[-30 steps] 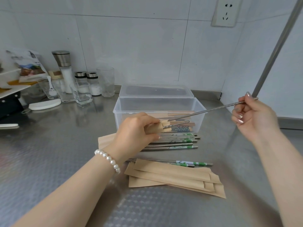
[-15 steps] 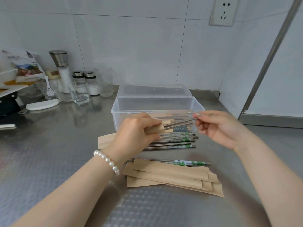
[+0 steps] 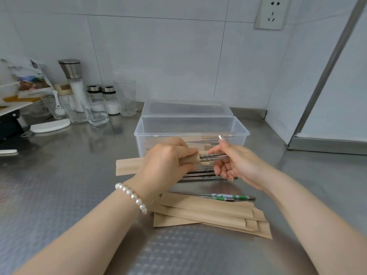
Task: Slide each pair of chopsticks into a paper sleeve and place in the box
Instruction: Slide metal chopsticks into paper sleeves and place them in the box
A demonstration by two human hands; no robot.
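The left hand [image 3: 166, 157] covers the middle of the paper sleeve [image 3: 127, 166], and the chopsticks [image 3: 212, 156] inside the sleeve are concealed. The right hand [image 3: 238, 163] hides their outer ends and part of the loose chopstick pile [image 3: 200, 174] beneath. Contents of the box [image 3: 190, 129] are blurred behind its translucent wall; both forearms are cut off by the lower edge.

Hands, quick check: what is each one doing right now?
Left hand: closed around the paper sleeve near its open end.
Right hand: fingers pinching the metal chopsticks, whose tips sit in the sleeve.
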